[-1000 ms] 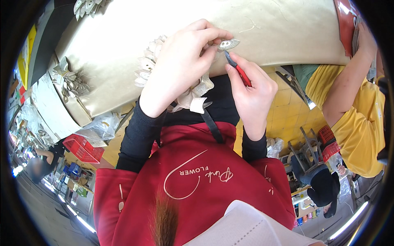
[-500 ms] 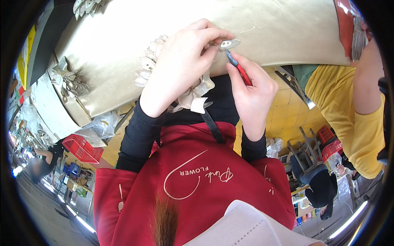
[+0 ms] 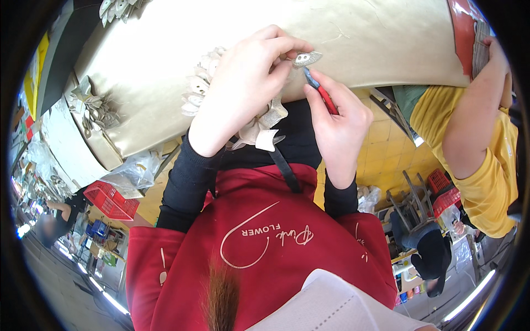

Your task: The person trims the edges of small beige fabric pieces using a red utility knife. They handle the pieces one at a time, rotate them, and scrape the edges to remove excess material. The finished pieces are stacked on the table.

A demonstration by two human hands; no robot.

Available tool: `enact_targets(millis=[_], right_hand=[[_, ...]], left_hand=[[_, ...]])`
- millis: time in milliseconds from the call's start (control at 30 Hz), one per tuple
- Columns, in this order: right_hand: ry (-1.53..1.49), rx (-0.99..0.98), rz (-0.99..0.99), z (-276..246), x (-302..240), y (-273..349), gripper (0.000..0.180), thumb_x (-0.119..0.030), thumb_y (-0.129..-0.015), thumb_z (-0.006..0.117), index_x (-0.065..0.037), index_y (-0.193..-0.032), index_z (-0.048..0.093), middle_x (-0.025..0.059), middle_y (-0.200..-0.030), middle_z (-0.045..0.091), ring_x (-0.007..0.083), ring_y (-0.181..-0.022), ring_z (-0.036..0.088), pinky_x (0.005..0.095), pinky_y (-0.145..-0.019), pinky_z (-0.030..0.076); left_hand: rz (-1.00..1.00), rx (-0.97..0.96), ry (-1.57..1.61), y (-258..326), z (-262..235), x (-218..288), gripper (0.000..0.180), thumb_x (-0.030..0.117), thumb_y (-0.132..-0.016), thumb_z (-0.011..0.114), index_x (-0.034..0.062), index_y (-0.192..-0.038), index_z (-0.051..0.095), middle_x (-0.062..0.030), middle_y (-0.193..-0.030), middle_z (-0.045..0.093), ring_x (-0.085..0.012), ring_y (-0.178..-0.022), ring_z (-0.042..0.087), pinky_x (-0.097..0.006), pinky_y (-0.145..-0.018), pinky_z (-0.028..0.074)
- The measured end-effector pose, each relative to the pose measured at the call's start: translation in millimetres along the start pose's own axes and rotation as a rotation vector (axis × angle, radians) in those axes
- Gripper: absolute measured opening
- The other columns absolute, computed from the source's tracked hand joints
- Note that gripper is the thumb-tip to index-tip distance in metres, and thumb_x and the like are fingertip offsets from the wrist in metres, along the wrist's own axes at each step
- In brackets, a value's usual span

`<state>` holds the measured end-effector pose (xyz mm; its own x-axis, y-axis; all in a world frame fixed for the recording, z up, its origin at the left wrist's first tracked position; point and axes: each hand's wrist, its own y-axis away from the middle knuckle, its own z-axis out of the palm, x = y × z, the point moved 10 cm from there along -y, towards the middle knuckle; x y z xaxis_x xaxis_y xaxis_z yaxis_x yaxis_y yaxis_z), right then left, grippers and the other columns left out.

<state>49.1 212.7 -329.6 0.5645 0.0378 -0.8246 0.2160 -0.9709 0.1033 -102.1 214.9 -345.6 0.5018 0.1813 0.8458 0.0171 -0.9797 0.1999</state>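
Fingers point(image 3: 276, 52) on flat glittery leaf-shaped piece point(image 3: 307, 58)

The person wears a long-sleeved black top under a red apron point(image 3: 259, 243). The black sleeves point(image 3: 190, 182) fit closely and end at the wrists, leaving the left hand point(image 3: 240, 91) and the right hand point(image 3: 337, 124) bare, with no gloves or rings that can be made out. A black strap point(image 3: 287, 171) runs down from the chest at about 12 o'clock to the apron's bib. Across the bib is white cursive lettering with a looping white line beside it. A small pale mark sits on the apron towards 8 o'clock, another faint one towards 4 o'clock.
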Motion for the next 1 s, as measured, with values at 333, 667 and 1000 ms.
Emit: enact_targets(millis=[333, 667, 1000], right_hand=[[-0.061, 0.087, 0.003, 1.2, 3.7, 1.0, 0.024, 0.002, -0.085, 0.075, 0.001, -0.108, 0.075, 0.0110, -0.086, 0.073, 0.0125, -0.071, 0.066, 0.0260, -0.065, 0.051], [-0.003, 0.085, -0.093, -0.1, -0.7, 5.6, 0.026, -0.001, -0.082, 0.078, -0.003, -0.108, 0.073, 0.0120, -0.087, 0.072, 0.0216, -0.069, 0.069, 0.0301, -0.062, 0.054], [0.050, 0.018, 0.199, 8.0, 25.6, -6.3, 0.028, -0.024, -0.084, 0.082, -0.012, -0.108, 0.071, 0.0055, -0.066, 0.066, 0.0190, -0.059, 0.066, 0.0330, -0.056, 0.048]], left_hand=[[0.029, 0.019, -0.061, -0.2, -0.3, -0.2, 0.032, 0.002, -0.090, 0.064, 0.0133, -0.118, 0.075, -0.0013, -0.091, 0.064, -0.0090, -0.069, 0.059, -0.024, -0.069, 0.051], [0.045, 0.024, -0.091, 0.9, -0.6, 1.4, 0.032, 0.002, -0.091, 0.063, 0.0130, -0.118, 0.075, -0.0029, -0.093, 0.065, -0.0105, -0.070, 0.060, -0.025, -0.070, 0.052], [0.050, 0.024, -0.006, 0.6, -0.8, -1.0, 0.033, -0.001, -0.087, 0.064, 0.0079, -0.117, 0.073, -0.0031, -0.091, 0.064, -0.0101, -0.071, 0.059, -0.025, -0.071, 0.051]])
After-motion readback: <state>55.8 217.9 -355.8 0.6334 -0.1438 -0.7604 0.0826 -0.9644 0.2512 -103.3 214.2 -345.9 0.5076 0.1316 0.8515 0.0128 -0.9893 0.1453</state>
